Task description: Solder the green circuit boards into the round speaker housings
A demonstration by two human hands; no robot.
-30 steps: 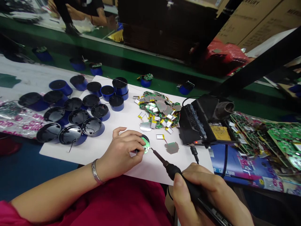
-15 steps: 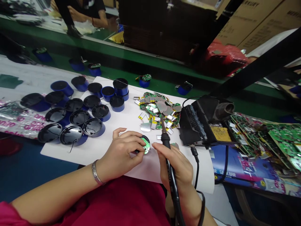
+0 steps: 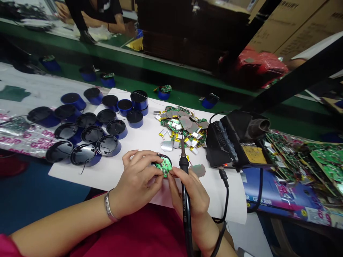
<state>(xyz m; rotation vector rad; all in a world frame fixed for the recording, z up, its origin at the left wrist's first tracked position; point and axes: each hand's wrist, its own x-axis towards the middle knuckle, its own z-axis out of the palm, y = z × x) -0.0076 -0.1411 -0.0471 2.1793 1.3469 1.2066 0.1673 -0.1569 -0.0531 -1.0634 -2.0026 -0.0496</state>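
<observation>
My left hand is closed, its thumb and fingers gripping a round green circuit board with a dark rim around its far edge. Close on the right, my right hand holds a black soldering iron, its tip pointing away from me. The thumb and a finger of that hand also meet at the board's near right edge. Whatever they pinch there is too small to make out. Just beyond lies a heap of circuit boards and small silver batteries on white paper. A loose grey plate rests beside my right hand.
Several blue cups with black insides stand at left. A black soldering station with a yellow sponge is at right, its cable near my right wrist. More blue cups sit on the green belt. Another person's arm shows beyond.
My right hand has moved left to the board, its thumb and finger now at the edge. More of the board's green face shows. The soldering iron has shifted left with the hand.
</observation>
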